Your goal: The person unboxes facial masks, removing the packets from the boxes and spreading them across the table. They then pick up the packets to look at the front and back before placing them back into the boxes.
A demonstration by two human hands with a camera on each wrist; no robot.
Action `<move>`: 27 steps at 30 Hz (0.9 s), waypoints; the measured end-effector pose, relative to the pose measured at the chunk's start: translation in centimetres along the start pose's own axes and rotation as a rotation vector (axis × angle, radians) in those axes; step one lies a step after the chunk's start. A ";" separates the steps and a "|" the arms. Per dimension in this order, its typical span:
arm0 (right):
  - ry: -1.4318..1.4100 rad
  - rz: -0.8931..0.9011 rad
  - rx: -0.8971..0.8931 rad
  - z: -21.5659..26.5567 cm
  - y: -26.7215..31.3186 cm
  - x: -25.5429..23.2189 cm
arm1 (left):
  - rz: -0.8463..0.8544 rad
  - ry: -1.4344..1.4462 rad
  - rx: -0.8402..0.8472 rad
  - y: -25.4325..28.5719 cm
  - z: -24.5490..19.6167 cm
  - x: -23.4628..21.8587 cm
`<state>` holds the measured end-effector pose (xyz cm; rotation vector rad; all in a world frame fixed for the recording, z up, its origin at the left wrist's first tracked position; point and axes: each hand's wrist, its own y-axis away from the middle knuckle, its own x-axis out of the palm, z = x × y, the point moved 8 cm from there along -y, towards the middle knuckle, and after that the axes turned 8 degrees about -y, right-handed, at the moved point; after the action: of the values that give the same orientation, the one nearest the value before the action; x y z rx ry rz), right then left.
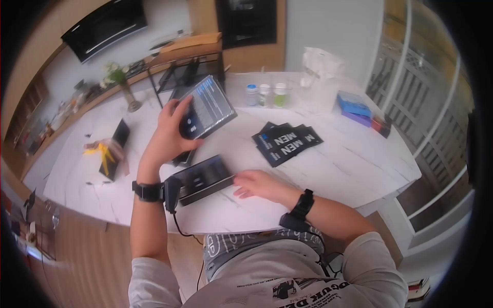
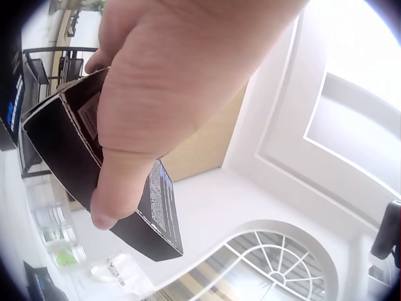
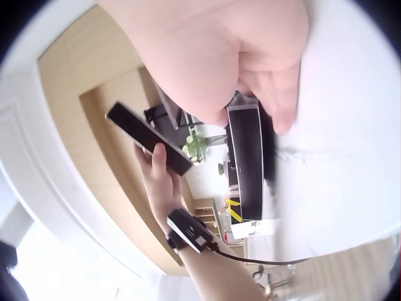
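Note:
My left hand (image 1: 167, 128) grips a flat black cardboard box (image 1: 213, 109) with small printed text, held tilted above the table. In the left wrist view, the thumb presses along the narrow side of this box (image 2: 69, 147). Lower down, a second black box (image 1: 205, 177) lies near the table's front edge. My right hand (image 1: 259, 186) holds its right end, with the thumb and fingers on either side of the box end (image 3: 245, 157) in the right wrist view. Another dark item, partly hidden, lies behind this box.
Several black packets (image 1: 287, 141) marked "MEN" lie fanned on the marble-patterned table (image 1: 328, 174). Behind them stand three small bottles (image 1: 264, 96). Blue and purple boxes (image 1: 354, 107) sit at the right. A yellow-ribboned item (image 1: 105, 154), a flower vase (image 1: 133, 102) and a black rack (image 1: 154, 84) are leftward.

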<state>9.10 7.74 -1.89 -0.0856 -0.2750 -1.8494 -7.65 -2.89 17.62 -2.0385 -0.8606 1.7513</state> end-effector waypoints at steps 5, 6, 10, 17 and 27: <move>0.200 -0.288 -0.322 4.0 -0.1 -5.9 | 0.043 0.115 0.114 -0.1 -4.4 2.1; 0.100 -0.324 -0.394 4.5 0.0 -7.9 | 0.052 0.088 0.123 0.1 -5.0 3.0; -0.213 -0.317 -0.652 8.8 3.4 -9.8 | 0.083 0.151 0.122 0.5 -6.2 7.9; 0.170 -0.360 -0.676 8.2 2.7 -10.4 | 0.004 0.003 0.207 1.5 -7.8 11.2; 0.404 -0.425 -0.723 9.3 4.4 -9.6 | 0.033 -0.007 0.212 2.2 -8.1 11.9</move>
<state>15.35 17.64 5.89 -0.1543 0.7150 -2.2518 1.58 4.02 8.66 -1.9194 -0.6166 1.7842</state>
